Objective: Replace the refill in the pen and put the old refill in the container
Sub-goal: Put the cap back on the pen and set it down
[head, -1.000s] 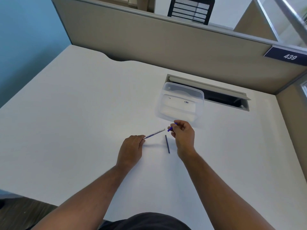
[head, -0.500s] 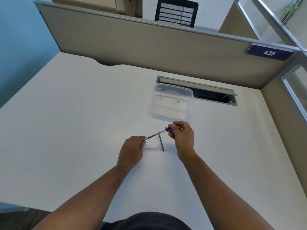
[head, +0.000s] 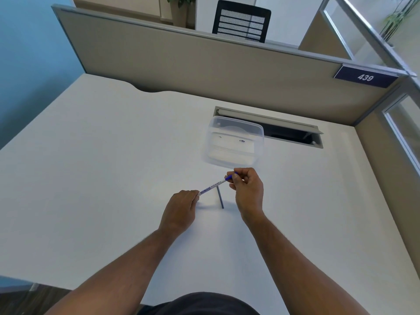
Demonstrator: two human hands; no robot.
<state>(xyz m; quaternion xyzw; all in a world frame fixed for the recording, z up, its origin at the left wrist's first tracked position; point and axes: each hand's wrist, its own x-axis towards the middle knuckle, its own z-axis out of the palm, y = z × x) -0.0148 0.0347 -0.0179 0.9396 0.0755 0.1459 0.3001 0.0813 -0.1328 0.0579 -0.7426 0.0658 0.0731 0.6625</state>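
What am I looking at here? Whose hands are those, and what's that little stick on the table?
A person wears a camera on their head, so you see what they see, looking down at a white desk. The left hand and right hand each pinch one end of a pen. The thin dark stick lying under it is a refill, the ink tube that goes inside. Behind sits a clear plastic container, which looks empty.
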